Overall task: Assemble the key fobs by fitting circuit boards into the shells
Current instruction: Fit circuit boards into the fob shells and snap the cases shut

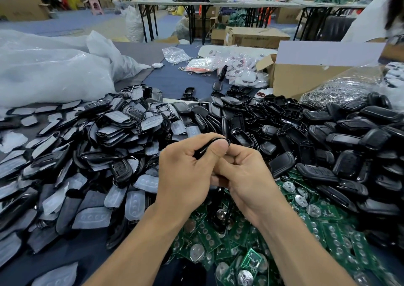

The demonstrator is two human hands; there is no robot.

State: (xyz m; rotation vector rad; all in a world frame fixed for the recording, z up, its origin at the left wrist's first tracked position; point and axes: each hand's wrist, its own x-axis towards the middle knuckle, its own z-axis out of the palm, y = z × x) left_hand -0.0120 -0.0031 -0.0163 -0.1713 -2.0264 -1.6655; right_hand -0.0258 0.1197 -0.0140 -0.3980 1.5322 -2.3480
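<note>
Presently in hand: one black shell (pixel 205 148), held edge-on just above the far edge of the heap of circuit boards (pixel 240 244).
Left hand (pixel 185 172): fingers and thumb curled round the shell's near end — thumb pressed on its rim.
Right hand (pixel 247 176): curled too, fingertips pinching the shell's far end.
Board inside it: hidden by the fingers — cannot tell.
Left to do: judging by the heaps, nearly everything. Many loose boards remain, open shell halves (pixel 251 115) are piled beyond and right of the boards, and padded front halves (pixel 91 159) lie left of them.
Finished fobs: none I can pick out for certain.
</note>
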